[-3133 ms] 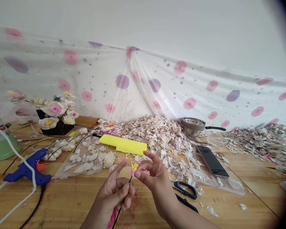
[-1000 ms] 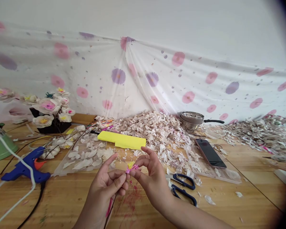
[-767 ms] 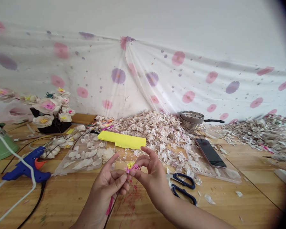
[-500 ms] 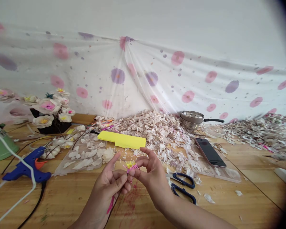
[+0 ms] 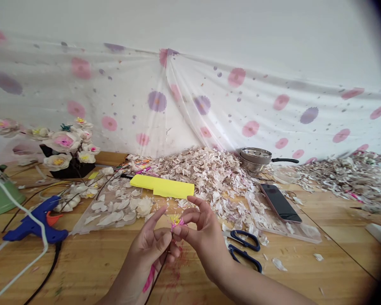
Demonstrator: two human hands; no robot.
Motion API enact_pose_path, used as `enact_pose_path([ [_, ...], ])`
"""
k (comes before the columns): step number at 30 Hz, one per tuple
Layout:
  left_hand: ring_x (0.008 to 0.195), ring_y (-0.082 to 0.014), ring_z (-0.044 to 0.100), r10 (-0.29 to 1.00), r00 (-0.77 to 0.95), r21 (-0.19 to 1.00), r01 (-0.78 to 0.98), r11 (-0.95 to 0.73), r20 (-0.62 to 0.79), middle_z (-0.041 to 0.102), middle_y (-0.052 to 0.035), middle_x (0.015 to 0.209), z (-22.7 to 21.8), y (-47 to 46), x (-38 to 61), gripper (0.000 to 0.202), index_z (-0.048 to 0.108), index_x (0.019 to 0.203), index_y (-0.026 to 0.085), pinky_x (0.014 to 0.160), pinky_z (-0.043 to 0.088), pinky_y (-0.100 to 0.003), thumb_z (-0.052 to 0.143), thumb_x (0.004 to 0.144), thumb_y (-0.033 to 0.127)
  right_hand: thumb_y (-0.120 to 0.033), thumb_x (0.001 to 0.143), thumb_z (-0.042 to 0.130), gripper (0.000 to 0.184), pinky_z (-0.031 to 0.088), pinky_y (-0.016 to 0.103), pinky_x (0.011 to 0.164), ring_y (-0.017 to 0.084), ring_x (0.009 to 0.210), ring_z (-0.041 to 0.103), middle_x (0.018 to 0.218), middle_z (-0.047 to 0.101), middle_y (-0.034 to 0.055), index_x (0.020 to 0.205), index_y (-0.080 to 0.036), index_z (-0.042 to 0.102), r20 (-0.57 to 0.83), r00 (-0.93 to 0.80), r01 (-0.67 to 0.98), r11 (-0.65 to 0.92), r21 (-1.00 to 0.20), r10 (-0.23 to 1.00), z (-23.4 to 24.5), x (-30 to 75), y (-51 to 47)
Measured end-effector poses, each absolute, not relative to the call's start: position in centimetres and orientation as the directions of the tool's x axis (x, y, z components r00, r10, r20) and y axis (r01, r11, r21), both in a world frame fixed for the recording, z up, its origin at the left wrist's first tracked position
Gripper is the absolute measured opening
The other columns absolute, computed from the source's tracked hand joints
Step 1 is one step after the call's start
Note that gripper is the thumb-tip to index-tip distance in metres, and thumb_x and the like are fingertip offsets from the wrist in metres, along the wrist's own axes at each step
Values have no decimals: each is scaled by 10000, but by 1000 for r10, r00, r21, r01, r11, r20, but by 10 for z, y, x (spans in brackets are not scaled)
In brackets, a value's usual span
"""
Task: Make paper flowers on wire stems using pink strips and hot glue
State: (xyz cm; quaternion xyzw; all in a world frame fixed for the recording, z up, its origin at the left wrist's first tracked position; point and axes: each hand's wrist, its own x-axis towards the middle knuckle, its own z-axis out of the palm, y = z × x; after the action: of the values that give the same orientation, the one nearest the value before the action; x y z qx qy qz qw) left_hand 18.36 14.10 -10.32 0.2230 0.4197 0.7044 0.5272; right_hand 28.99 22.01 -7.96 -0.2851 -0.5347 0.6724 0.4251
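Head view: what do we find at the lower centre, and in what state are the hands?

We find two bare hands, both pinching, above the wooden table (image 5: pixel 92 269). The left hand (image 5: pixel 154 248) grasps a thin dark stem (image 5: pixel 159 273) between thumb and fingers, its index finger extended. The right hand (image 5: pixel 203 233) grasps the pink fringe (image 5: pixel 179 223) between thumb and fingertips, with one finger raised.

How do we place the parts of the piece?

We note the pink fringe at the stem's upper end, between the two hands, beside a spray of yellow strands (image 5: pixel 175 219). From there the stem slants down to the lower edge of the view. Beside the left hand's heel we see a pink strip (image 5: pixel 148 280); whether it is held, we cannot tell.

Which objects surround the hands?

Just right of the right hand we identify scissors with dark blue handles (image 5: pixel 234 234). Beyond the hands lies folded yellow paper (image 5: pixel 161 186), and behind it a heap of pale petals (image 5: pixel 206 169).

And at the sides?

On our left we see a blue glue gun (image 5: pixel 31 224), with a white cable (image 5: pixel 42 228) passing in front of it, and farther back pale flowers (image 5: pixel 63 142) in a black holder (image 5: pixel 73 170). On our right, a phone (image 5: pixel 281 203) rests partly on a clear tray (image 5: pixel 306 235).
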Motion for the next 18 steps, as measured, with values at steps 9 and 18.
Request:
enact_pose_path([
  [9,603,-119,582,875,-481,922,-362,-138,-58,608,-14,972,-104,140,185,854,301,1374,297,509,437,-232,789,675,243,-190,660,756,612,395,412,903,210,835,604,709,649,-31,1184,-207,440,297,-417,-163,251,-954,859,-88,290,221],
  [18,628,-147,561,851,-521,947,-301,-116,-62,633,13,684,-96,136,183,853,262,1411,239,617,440,-246,750,712,278,-211,688,769,610,391,415,917,212,849,606,711,670,-29,1198,-210,433,355,-412,-154,319,-935,839,-90,289,221],
])
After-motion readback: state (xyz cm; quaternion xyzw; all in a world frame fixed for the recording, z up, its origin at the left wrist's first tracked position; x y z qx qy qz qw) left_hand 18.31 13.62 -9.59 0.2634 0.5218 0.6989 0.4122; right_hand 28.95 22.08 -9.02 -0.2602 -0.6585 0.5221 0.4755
